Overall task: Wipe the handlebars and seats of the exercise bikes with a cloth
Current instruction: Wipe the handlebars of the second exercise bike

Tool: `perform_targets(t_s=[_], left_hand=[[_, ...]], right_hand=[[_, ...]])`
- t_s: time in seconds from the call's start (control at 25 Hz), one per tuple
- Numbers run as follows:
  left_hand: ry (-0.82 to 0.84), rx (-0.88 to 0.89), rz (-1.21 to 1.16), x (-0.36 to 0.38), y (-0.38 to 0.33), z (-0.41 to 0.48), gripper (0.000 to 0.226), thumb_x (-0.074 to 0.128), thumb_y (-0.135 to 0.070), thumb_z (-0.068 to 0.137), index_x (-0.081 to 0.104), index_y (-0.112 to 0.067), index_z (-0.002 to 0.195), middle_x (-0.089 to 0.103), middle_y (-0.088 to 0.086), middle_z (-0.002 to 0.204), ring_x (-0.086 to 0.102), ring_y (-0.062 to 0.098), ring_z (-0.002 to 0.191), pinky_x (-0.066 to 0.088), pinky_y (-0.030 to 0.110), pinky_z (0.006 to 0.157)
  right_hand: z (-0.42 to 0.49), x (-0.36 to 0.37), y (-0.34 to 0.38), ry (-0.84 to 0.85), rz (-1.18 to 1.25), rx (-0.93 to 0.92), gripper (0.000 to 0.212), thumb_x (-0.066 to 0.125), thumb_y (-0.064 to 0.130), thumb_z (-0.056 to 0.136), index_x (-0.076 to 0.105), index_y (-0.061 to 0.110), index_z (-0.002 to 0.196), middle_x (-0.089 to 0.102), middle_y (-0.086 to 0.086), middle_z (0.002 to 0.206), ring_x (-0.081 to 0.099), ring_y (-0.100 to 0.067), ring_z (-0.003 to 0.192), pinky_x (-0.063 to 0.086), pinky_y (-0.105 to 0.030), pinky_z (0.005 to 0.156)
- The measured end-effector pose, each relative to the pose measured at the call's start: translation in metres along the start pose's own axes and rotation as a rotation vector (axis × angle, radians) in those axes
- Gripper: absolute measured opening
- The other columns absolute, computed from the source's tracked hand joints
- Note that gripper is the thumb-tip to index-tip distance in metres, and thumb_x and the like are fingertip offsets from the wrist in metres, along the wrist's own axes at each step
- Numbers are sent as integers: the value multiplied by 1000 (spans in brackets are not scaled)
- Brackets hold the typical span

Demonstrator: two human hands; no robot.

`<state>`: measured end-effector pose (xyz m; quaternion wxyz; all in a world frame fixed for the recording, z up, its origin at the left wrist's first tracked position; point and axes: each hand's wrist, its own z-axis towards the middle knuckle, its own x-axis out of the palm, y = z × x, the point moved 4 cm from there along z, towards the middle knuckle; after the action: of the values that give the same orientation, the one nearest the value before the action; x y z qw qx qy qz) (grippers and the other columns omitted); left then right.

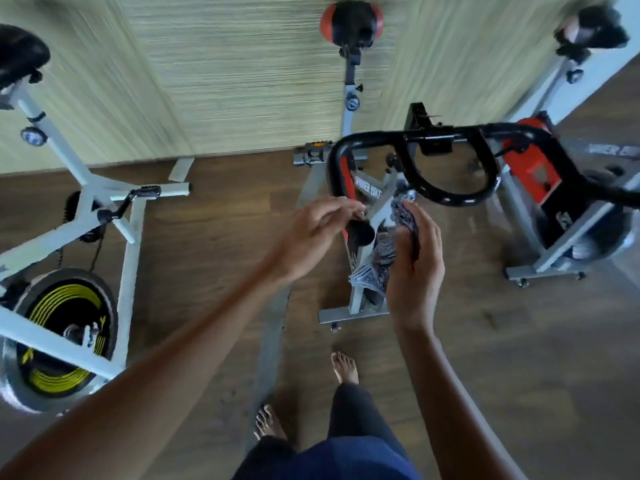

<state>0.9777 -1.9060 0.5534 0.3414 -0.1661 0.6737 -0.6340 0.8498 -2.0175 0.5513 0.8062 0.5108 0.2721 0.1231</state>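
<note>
Motion blur softens much of the view, and the patterned cloth (pixel 382 258) is partly covered by the right hand (pixel 415 268), so its full shape is hard to make out. The right hand is curled around the cloth, gripping it bunched against the palm; loose folds hang out to the left of that hand and below its fingers. The left hand (pixel 311 237) sits just left of the right, fingers half bent over the near end of the black handlebar (pixel 446 174); whether it actually touches the bar end cannot be told, and it holds nothing clearly.

The handlebar's left arm runs from that bar end away from the hands, then bends into a crossbar stretching rightward beyond the right hand, with an inner loop dropping back towards the right fingertips. Its far right arm is cut off at the frame edge. Under both hands the grey frame of the middle bike (pixel 370 202) is largely hidden by the hands and cloth; its red-and-black seat (pixel 351 20) lies far beyond the hands, near the top edge.

Well left of the left hand stands a white bike (pixel 86 202) with a yellow-striped flywheel (pixel 65 327), its black seat cropped. Right of the right hand, a third bike (pixel 554 244) with a red panel is blurred. Bare feet (pixel 344 368) stand on the wooden floor (pixel 207 254) below the hands.
</note>
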Motion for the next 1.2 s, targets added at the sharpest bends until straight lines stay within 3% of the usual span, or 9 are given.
perform_targets(t_s=[0.2,0.4,0.6,0.72,0.84,0.92,1.04,1.2], left_hand=[[141,78,125,-6,4,7,28,48,-23,100,69,-20,120,68,-7,123,59,5,119,42,40,110],[205,220,-14,-5,20,21,27,50,-18,98,70,-31,111,73,-1,114,68,25,107,52,43,98],[177,491,-130,-3,32,31,23,53,-9,97,72,-17,107,74,0,102,70,11,99,50,22,88],[170,692,-93,-1,36,36,19,52,-8,98,69,-3,92,64,-6,79,58,2,79,43,17,76],[144,820,-57,-2,42,37,25,51,-10,100,63,8,86,57,-6,69,52,3,66,41,16,62],[147,869,-39,-3,48,38,27,52,-17,101,66,6,95,65,4,77,62,12,72,49,23,66],[144,858,-6,-4,54,40,28,51,-26,101,72,-9,110,73,12,106,71,24,98,56,43,88],[149,867,-5,-3,57,33,30,49,-32,102,75,-17,103,72,-7,87,68,8,81,55,47,91]], right_hand=[[-73,27,13,-259,-43,-59,31,46,4,103,57,2,132,57,-10,136,51,-23,132,42,-45,109],[-56,67,-3,-399,-13,-238,35,42,9,104,54,2,136,48,-14,147,37,-27,144,35,-54,113],[-33,94,-34,-564,-14,-589,36,36,14,106,42,4,140,35,-25,152,32,-43,144,33,-62,111],[-18,107,-43,-715,33,-802,36,35,13,106,40,0,138,34,-32,148,36,-51,138,34,-63,109],[-8,113,-47,-789,116,-967,38,38,7,104,40,2,141,33,-30,149,32,-46,141,31,-63,111],[-5,116,-51,-836,161,-1048,37,39,5,103,40,0,140,34,-34,149,30,-46,143,30,-63,113],[3,119,-53,-878,204,-1133,37,42,4,103,43,2,140,35,-30,151,29,-43,145,29,-61,114],[8,121,-54,-947,235,-1187,38,43,5,104,43,9,141,33,-26,154,25,-42,147,24,-51,121]])
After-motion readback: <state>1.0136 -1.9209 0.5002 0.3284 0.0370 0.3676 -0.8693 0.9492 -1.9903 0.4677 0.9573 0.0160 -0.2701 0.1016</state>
